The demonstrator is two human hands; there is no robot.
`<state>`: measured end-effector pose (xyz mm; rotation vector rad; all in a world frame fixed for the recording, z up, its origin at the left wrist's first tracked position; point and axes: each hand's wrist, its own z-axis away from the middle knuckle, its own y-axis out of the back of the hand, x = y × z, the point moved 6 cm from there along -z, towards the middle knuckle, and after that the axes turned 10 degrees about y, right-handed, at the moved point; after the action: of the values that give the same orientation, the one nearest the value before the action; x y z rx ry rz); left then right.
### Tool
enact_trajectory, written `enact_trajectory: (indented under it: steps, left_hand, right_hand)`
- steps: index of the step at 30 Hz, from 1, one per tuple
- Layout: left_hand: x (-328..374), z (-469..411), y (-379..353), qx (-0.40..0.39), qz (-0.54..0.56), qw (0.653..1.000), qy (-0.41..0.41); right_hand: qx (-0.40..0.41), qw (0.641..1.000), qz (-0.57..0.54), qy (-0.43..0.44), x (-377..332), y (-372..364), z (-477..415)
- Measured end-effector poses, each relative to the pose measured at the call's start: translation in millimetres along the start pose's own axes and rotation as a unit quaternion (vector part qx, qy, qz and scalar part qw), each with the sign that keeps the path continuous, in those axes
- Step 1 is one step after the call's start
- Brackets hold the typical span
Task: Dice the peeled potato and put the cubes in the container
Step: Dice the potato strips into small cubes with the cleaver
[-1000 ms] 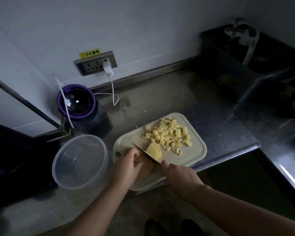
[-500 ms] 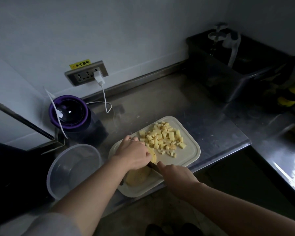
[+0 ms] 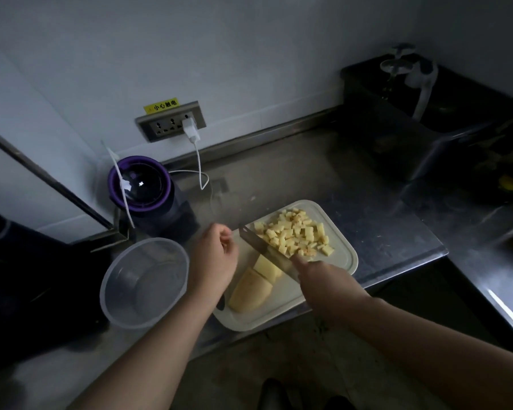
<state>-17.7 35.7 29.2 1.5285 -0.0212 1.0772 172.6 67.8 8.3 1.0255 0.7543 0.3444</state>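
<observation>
A pale cutting board (image 3: 342,261) lies on the steel counter. Several yellow potato cubes (image 3: 296,235) are heaped on its far half. A peeled potato piece (image 3: 249,291) lies on the near half with a cut slice (image 3: 267,267) leaning beside it. My right hand (image 3: 323,279) grips a knife (image 3: 256,244) whose blade lies between the slice and the cubes. My left hand (image 3: 215,258) hovers left of the blade with fingers loosely curled, holding nothing. A clear round container (image 3: 144,282) stands empty left of the board.
A purple-rimmed blender (image 3: 139,184) stands behind the container, its white cable running to a wall socket (image 3: 171,121). A dark sink (image 3: 421,125) with a tap is at the back right. The counter edge runs just in front of the board.
My left hand lifted off the potato and moved left, away from it. The knife swung up toward the cubes, and a cut slice now lies free beside the potato.
</observation>
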Motion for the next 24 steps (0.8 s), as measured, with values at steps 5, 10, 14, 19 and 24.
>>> enact_trajectory:
  steps: [5,10,14,19,24]
  left_hand:
    - [-29.5,25.9,-32.0,-0.103,-0.146,0.984,0.02]
    - [-22.7,40.2,-40.7,-0.078,-0.229,0.97,-0.028]
    - [-18.2,42.8,-42.6,-0.062,-0.23,0.97,-0.052]
    - [-19.9,39.8,-44.6,-0.065,-0.235,0.968,-0.053]
    - [-21.4,38.2,-46.3,-0.068,-0.249,0.965,-0.055]
  right_hand:
    - [-0.007,0.999,0.01,0.033,-18.6,0.0,8.2]
    - [-0.015,0.997,0.033,0.069,-33.3,-7.4,15.5]
    - [-0.024,0.996,0.043,0.072,-37.4,-11.8,16.6]
    - [-0.022,0.996,0.047,0.074,-40.5,-12.3,17.4]
    - [-0.022,0.996,0.045,0.076,-40.5,-12.1,16.5]
